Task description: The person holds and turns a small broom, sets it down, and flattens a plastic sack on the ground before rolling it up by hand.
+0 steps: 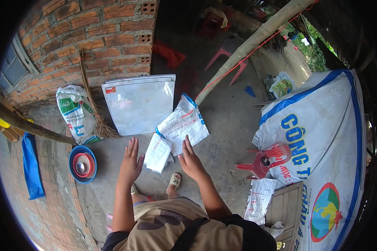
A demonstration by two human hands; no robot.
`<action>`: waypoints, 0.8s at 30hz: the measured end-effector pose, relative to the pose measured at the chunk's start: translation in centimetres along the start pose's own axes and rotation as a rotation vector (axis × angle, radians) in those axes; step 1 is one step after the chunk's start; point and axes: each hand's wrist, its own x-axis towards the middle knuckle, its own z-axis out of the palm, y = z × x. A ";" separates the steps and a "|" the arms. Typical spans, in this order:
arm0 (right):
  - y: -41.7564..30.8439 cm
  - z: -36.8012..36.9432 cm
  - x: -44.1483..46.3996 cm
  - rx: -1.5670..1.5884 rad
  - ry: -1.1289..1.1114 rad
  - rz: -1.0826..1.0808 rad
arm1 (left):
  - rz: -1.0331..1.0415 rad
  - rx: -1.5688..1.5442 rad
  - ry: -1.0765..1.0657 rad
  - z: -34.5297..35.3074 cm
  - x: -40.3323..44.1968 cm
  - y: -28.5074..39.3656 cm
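My left hand [132, 161] is held out in front of me with its fingers stretched and nothing in it. To the right, my right hand [191, 161] is likewise empty, its fingers extended and the thumb apart. Between and beyond the hands, a folded white sack [158, 152] lies on the concrete floor. Another white woven sack [183, 123], printed and blue-edged, is spread flat just behind it. The right fingertips overlap this sack's lower edge in view; whether they touch it I cannot tell.
White boards [139, 106] lean against the brick wall [113, 37]. A straw broom [97, 113] rests by a filled sack [73, 108]. Nested basins [94, 173] stand left. On the right are a red plastic chair [259, 165] and a large printed tarp [314, 104]. A pole [247, 56] slants across.
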 end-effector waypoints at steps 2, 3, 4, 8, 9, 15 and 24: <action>1.7 0.3 1.0 0.014 -0.010 0.005 | 0.002 -0.004 -0.007 1.2 0.8 0.3; 2.2 0.9 1.4 0.016 -0.014 -0.013 | 0.000 -0.003 -0.015 1.5 1.1 0.3; 2.5 1.6 1.7 0.017 -0.018 -0.031 | -0.002 0.007 -0.032 1.6 1.3 0.0; 2.2 3.3 2.3 0.059 -0.051 0.013 | 0.016 0.023 -0.106 2.7 2.6 -2.4; 1.9 3.8 2.3 0.019 -0.042 0.004 | 0.023 0.026 -0.136 2.9 2.9 -3.1; -1.9 10.1 2.5 0.189 -0.073 0.114 | 0.153 -0.004 -0.263 1.7 3.7 -8.7; 0.7 30.4 4.6 0.233 -0.498 0.162 | 0.161 0.080 -0.493 7.3 1.6 -22.3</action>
